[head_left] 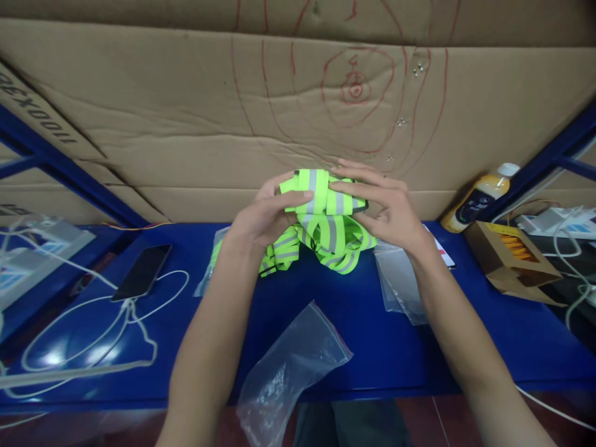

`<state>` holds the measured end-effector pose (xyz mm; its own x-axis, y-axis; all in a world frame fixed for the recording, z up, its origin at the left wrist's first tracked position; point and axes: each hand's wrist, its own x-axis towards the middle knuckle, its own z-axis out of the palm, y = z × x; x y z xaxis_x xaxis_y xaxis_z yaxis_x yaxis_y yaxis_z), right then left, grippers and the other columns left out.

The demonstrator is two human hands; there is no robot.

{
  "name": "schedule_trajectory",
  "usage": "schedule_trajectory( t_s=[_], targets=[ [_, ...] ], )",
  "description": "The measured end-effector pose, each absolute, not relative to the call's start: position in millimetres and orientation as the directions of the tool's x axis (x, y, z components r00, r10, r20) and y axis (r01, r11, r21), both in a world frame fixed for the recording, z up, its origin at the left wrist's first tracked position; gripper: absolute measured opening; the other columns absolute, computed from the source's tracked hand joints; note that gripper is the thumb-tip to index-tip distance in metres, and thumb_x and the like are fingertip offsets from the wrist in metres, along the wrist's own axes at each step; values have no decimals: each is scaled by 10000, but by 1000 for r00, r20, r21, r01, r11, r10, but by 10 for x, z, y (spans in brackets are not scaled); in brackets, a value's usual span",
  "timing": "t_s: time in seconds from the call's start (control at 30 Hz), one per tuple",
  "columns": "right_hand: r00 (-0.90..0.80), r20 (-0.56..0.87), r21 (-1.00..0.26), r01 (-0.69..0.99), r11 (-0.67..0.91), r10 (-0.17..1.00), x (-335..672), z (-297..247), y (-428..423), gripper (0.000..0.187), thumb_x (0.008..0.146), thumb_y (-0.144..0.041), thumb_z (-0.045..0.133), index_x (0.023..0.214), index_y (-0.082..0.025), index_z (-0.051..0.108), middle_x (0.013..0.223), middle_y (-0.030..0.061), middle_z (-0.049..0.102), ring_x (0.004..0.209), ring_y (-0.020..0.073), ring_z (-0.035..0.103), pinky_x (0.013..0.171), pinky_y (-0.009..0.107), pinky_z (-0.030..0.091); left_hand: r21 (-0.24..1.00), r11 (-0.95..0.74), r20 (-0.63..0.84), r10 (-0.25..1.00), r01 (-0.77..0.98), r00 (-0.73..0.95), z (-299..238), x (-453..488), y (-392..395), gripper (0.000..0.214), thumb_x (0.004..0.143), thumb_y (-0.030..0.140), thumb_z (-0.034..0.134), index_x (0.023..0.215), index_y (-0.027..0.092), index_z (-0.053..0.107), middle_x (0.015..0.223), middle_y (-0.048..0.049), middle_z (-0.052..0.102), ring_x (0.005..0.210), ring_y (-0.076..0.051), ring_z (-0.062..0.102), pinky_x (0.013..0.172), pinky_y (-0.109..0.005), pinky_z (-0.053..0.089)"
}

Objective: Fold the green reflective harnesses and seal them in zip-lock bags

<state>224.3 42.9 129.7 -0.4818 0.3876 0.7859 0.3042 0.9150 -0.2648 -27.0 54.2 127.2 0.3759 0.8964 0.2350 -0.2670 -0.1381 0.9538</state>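
Both hands hold up a folded bundle of neon yellow-green reflective strap (313, 191) with grey stripes. My left hand (267, 214) grips its left side, thumb across the front. At the right end my right hand (384, 202) has its fingers over the top and its thumb underneath. Loose loops of the same strap (342, 242) lie on the blue table below the bundle. More folded strap (282, 251) lies beside my left wrist. In front, a clear zip bag (293, 366) hangs partly over the table's near edge.
Further clear bags (400, 282) lie under my right forearm. At left, a phone (142, 273) sits with white cables. A juice bottle (479, 198) leans at the back right beside an open cardboard box (512, 264). A cardboard wall (186, 124) closes off the back.
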Motion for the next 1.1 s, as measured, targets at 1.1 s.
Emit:
schedule_trajectory(
  t_s=[1.1],
  targets=[
    [-345,640,-599,335,727,687,2201,1361,264,510,722,-573,962,1051,-223,789,875,-10,726,751,163,622,701,292,524,829,-559,502,747,4,437,1475,-365,351,611,706,298,1011,1279,229,810,1324,-109,770,1283,-355,701,1116,-427,570]
  ],
)
